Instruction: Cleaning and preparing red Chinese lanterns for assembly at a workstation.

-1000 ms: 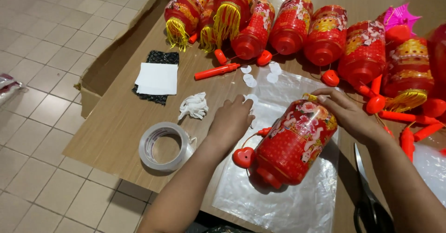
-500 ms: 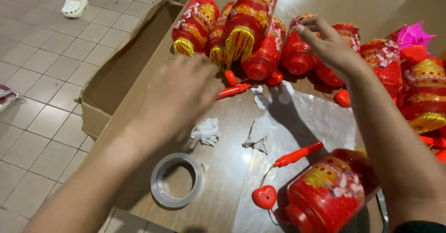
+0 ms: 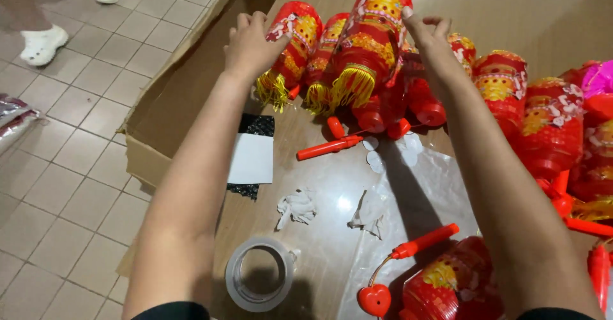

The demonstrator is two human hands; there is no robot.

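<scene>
Both hands have left the near lantern [image 3: 456, 282], which a second ago they held on the clear plastic sheet [image 3: 408, 199]; it now lies untouched at the near edge. Left hand [image 3: 250, 39] has gone to the far stack and rests on a tasselled red lantern [image 3: 290, 45]. Right hand [image 3: 429, 36] now touches the taller lantern [image 3: 370, 39] beside it (fingers bent at its top). View has shifted farther.

Head view, steep and close.
My one camera looks down past both forearms; the table [image 3: 319, 186] spreads below my fingers [image 3: 252, 23].
</scene>
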